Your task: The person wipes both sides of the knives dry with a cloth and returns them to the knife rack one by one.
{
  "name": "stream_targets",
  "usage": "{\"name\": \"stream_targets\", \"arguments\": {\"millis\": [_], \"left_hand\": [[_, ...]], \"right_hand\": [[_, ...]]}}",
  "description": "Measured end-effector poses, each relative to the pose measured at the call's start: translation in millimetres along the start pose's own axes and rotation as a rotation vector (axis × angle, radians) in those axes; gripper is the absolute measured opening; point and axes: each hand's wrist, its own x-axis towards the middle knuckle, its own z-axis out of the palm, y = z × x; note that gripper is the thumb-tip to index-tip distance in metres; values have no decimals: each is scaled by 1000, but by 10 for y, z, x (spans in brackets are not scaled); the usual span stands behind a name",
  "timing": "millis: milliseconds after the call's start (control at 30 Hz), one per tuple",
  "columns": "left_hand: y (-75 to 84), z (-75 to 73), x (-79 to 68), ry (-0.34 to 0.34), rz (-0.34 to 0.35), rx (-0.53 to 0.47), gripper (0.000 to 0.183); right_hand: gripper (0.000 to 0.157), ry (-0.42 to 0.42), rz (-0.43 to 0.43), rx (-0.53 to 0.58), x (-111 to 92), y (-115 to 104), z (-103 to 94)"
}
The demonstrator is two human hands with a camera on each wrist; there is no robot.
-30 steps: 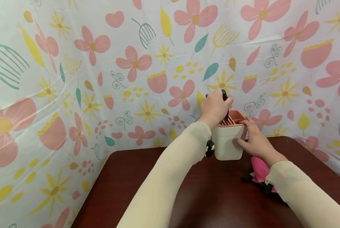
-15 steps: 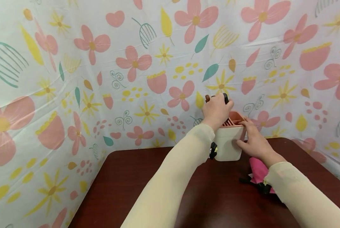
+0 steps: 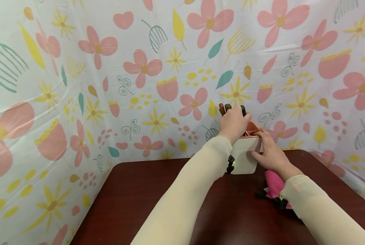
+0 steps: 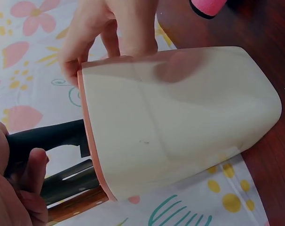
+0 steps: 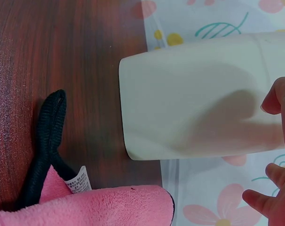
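A cream knife holder (image 3: 245, 158) with an orange-pink slotted top stands upright on the table. My left hand (image 3: 233, 124) is over its slots, fingers curled round a black knife handle (image 4: 48, 139). The handle's lower end is right at the rim in the left wrist view; its blade is hidden inside the holder. Beside it a dark handle (image 4: 72, 183) and a brown wooden handle (image 4: 79, 205) stick out of the same top. My right hand (image 3: 272, 153) grips the holder's right side, fingertips at the rim and thumb (image 5: 273, 99) against the wall.
A fuzzy pink cloth (image 5: 109, 207) with a black loop (image 5: 52, 125) and a white label lies on the dark red-brown table (image 3: 158, 197), below my right wrist. A flower-printed sheet (image 3: 170, 44) hangs directly behind the holder.
My left hand has moved down toward the slots with the black knife handle, which now stands lower. The brown and dark handles show more beside it. My right hand keeps its place on the holder.
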Motion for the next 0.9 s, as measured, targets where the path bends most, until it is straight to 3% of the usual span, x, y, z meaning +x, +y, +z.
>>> {"name": "stream_targets", "arguments": {"millis": [300, 500, 700, 900], "left_hand": [[49, -12, -12, -21, -51, -17, 29], [30, 3, 32, 1, -55, -37, 29], [20, 15, 54, -35, -66, -36, 28], [-3, 25, 29, -30, -54, -29, 29]], "right_hand": [[77, 28, -15, 32, 11, -8, 6], [78, 44, -17, 46, 41, -8, 17], [79, 21, 1, 50, 39, -17, 42], [81, 8, 22, 44, 33, -29, 55]]}}
